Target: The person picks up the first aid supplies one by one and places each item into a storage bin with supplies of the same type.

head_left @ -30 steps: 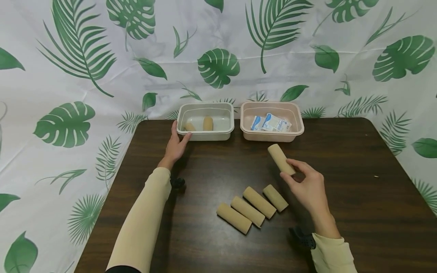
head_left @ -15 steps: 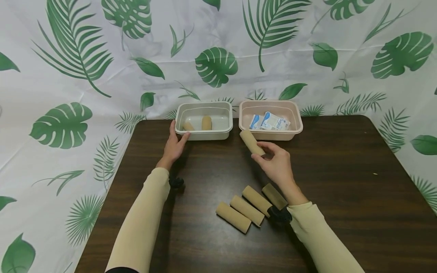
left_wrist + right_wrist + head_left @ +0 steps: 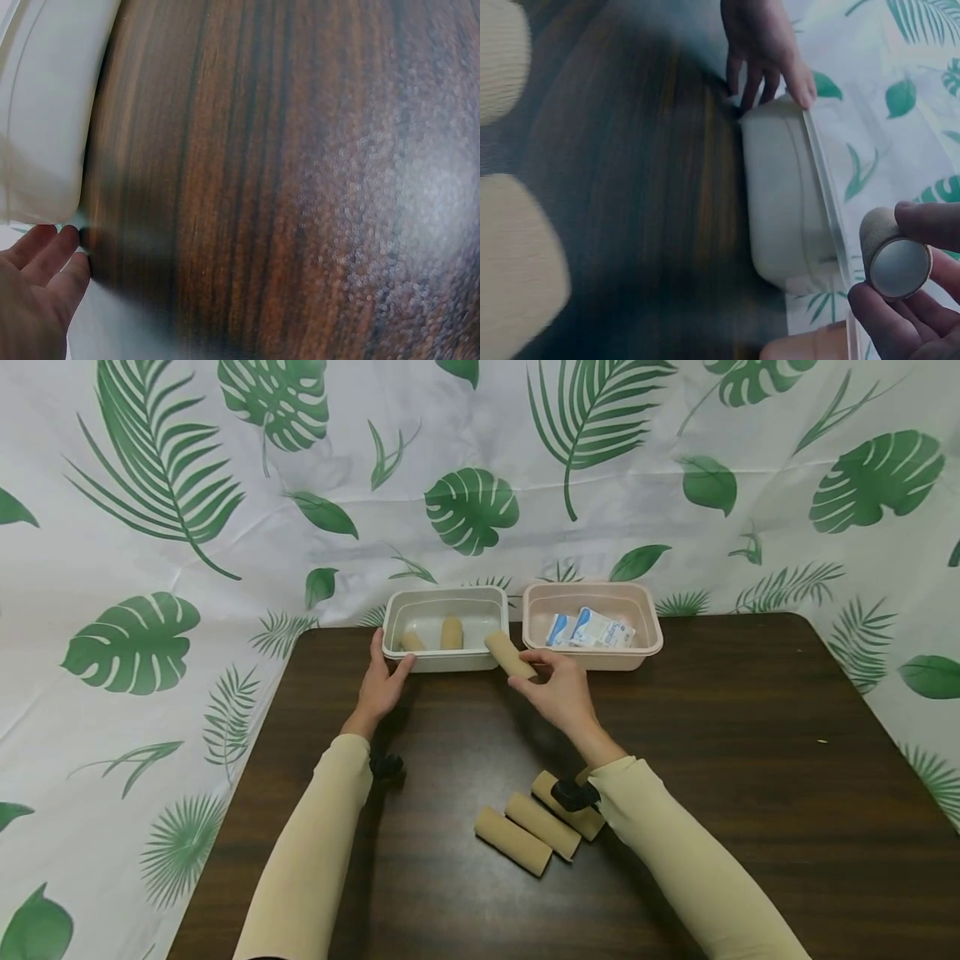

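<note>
My right hand point(image 3: 558, 689) pinches a brown cardboard tube point(image 3: 508, 653) between thumb and fingers. The tube tilts over the right front corner of a pale grey-white plastic container point(image 3: 450, 663); in the right wrist view its open round end faces the camera. At that container's left front corner rests my left hand point(image 3: 381, 689), thumb at the front rim and fingers along the side. Inside lie two more tubes, one standing out in the middle point(image 3: 452, 632) and one at the left point(image 3: 412, 642), partly hidden by the rim.
Several loose tubes point(image 3: 513, 841) lie in a slanted row on the dark wooden table point(image 3: 420, 893), one mostly hidden by the right wrist. Right of the grey-white container stands a pink container point(image 3: 600, 658) with blue-and-white packets point(image 3: 600, 628). A leaf-print cloth point(image 3: 360, 560) hangs behind.
My right hand has carried the tube leftward, past the pink container's front, to the grey-white container's right front corner. My left hand keeps its place at the other corner.
</note>
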Demonstrator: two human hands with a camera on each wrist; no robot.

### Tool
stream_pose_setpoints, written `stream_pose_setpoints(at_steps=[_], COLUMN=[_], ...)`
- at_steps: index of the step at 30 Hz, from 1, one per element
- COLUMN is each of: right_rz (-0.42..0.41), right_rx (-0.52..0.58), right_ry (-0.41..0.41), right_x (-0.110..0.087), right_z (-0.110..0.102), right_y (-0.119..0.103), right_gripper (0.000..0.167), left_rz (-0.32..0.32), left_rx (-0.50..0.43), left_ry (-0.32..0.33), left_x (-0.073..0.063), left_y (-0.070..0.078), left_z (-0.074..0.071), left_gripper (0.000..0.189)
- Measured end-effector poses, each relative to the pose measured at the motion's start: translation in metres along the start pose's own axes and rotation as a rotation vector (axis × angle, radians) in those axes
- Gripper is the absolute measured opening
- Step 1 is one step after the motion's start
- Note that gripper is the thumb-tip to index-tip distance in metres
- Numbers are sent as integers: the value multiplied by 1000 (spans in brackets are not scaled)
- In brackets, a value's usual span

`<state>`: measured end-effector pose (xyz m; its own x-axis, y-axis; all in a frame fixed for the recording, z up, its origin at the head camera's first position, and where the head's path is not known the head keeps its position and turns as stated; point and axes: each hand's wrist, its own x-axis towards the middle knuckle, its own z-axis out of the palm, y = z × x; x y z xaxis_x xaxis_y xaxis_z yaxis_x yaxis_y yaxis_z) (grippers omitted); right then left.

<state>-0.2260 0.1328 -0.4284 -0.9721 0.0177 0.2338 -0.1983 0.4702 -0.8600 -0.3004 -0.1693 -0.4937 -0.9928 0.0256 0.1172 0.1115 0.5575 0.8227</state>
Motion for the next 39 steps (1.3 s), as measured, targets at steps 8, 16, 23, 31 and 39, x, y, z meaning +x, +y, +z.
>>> stream_pose_setpoints(at_steps=[8, 16, 23, 31, 39], right_rz=[82, 93, 85, 4, -165], right_rx=[33, -23, -101, -226, -517], right_ry=[-25, 46, 93, 76, 5], right_x=[25, 44, 55, 65, 73], right_z=[18, 40, 50, 55, 60], right_y=[-5, -6, -3, -1, -7], right_gripper=[39, 35, 35, 36, 32], left_rz=[10, -16, -11, -25, -20], left_rx=[5, 13, 18, 15, 17], left_ry=[0, -2, -3, 0, -1], left_x=[1, -2, -2, -2, 0], left_y=[-2, -1, -2, -1, -2], left_z=[0, -2, 0, 0, -1], left_gripper=[82, 83, 82, 82, 84])
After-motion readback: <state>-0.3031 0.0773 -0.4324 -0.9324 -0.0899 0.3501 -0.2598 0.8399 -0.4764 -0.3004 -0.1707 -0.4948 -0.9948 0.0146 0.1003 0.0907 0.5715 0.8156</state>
